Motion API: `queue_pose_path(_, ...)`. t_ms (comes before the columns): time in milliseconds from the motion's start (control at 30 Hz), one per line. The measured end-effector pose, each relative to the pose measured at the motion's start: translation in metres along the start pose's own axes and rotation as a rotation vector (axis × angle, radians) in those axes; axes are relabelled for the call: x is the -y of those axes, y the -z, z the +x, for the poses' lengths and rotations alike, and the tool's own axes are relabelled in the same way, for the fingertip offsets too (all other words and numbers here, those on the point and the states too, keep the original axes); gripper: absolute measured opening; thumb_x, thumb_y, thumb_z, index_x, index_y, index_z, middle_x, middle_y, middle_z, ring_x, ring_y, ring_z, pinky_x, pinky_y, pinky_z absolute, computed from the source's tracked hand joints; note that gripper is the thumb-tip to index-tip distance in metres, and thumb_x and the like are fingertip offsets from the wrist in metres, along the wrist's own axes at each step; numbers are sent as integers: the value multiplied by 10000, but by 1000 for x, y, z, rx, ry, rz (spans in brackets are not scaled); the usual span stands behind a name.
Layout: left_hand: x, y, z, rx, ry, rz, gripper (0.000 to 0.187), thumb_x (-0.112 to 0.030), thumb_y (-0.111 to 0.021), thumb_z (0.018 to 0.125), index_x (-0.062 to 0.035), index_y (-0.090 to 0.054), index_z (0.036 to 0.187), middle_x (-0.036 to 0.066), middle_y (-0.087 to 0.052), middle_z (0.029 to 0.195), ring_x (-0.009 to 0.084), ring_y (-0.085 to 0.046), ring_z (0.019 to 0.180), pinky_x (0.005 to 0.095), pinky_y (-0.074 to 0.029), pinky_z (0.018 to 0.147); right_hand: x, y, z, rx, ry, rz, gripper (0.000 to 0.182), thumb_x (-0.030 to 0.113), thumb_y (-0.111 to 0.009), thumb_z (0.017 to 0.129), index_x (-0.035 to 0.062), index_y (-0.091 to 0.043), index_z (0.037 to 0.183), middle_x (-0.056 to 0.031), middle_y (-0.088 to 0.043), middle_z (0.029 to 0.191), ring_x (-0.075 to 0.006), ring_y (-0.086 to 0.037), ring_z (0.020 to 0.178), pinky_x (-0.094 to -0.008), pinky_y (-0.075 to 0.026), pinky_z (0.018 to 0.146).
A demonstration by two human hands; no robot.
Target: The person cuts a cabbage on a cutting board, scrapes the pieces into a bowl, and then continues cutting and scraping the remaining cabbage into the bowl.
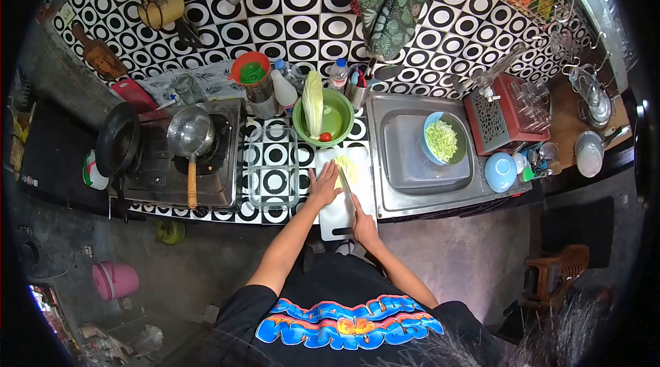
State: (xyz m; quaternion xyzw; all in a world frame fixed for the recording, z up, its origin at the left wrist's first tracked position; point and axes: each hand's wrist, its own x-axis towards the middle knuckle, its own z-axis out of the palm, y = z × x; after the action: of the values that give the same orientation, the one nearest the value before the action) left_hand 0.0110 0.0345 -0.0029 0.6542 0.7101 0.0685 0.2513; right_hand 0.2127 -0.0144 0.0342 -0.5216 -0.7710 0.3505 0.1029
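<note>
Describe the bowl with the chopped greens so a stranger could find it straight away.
Start at the steel sink to the right of the white cutting board where both hands work. Inside its basin sits a light blue bowl heaped with pale green chopped vegetable. The green bowl left of the sink holds a whole cabbage and a tomato, and the other blue bowl, on the sink's right edge, lies upside down.

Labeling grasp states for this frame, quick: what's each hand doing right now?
Left hand: open, pressing flat on the cabbage leaf on the cutting board.
Right hand: closed on the knife.

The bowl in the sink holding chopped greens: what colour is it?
Light blue; the bowl shows best in the head view, resting in the sink.
</note>
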Motion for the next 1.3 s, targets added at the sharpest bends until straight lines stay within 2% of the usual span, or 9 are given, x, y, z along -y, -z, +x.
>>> queue_pose_path(167, 20, -6, 15, -201, -55, -328, 824, -373, -771, 797, -32, -442, 1471, 133, -414, 1545, 293, -393, 1426, 657, -200, 1160, -6, 9, -12, 3, 24, 39, 687, 51, -453, 959, 239, -228, 1580, -339, -593, 680, -526, -613, 665, -596, -478, 673)
queue_pose_path(300, 26, -2, 36, -260, -6, -561, 770, -327, -777, 800, -90, -464, 1462, 124, -529, 1418, 284, -507, 1319, 611, -295, 1125, -7, 3, 5, 25, 35, 51, 666, 71, -445, 968, 248, -240, 1577, -347, -597, 694, -528, -612, 676, -599, -473, 685)
queue_pose_path(667, 3, -4, 12, -278, -4, -23, 584, -231, -717, 854, -54, -542, 1382, 92, -436, 1516, 286, -391, 1388, 642, -249, 1150, -3, -1, 45, -43, 114, 53, 646, 100, -451, 975, 259, -258, 1571, -346, -615, 709, -549, -613, 706, -619, -488, 726)
queue_pose_path(833, 5, -7, 14, -285, 10, -132, 587, -238, -730, 832, -52, -560, 1362, 121, -455, 1496, 311, -416, 1367, 616, -256, 1155, 7, -5, 59, -28, 75, -4, 655, 104, -453, 977, 277, -245, 1573, -346, -617, 714, -552, -611, 704, -627, -481, 717)
queue_pose_path(933, 9, -2, 16, -264, 16, -211, 645, -269, -775, 781, -60, -566, 1355, 142, -499, 1445, 332, -454, 1334, 556, -292, 1156, 5, -3, 56, 5, 62, -17, 673, 81, -440, 968, 328, -254, 1566, -349, -621, 729, -539, -631, 739, -630, -484, 729)
queue_pose_path(967, 12, 0, 16, -322, -51, -190, 748, -296, -826, 721, -25, -547, 1361, 200, -536, 1386, 367, -522, 1258, 475, -379, 1098, -3, -4, 53, -31, 119, 2, 671, 88, -450, 969, 328, -255, 1565, -341, -618, 720, -528, -631, 719, -626, -486, 707)
queue_pose_path(1100, 10, 5, 20, -337, -6, -335, 931, -167, -890, 609, -4, -477, 1428, 183, -569, 1298, 334, -565, 1211, 412, -475, 990, -12, 7, 24, -73, 82, 51, 631, 111, -492, 981, 288, -304, 1558, -284, -614, 665, -511, -600, 624, -572, -481, 656)
queue_pose_path(1200, 7, 12, 25, -223, 107, -566, 924, -159, -874, 619, 8, -468, 1431, 179, -580, 1272, 321, -604, 1158, 404, -486, 973, -16, 11, 14, -108, 17, 110, 635, 69, -553, 938, 222, -385, 1531, -260, -634, 737, -454, -610, 639, -520, -496, 666)
queue_pose_path(1300, 19, -4, 43, -257, 113, -557, 831, -165, -834, 690, 29, -480, 1416, 159, -689, 1053, 292, -682, 937, 376, -538, 863, -27, 1, 21, -305, 135, 52, 630, 21, -609, 880, 126, -458, 1483, -247, -634, 835, -406, -614, 748, -487, -498, 753)
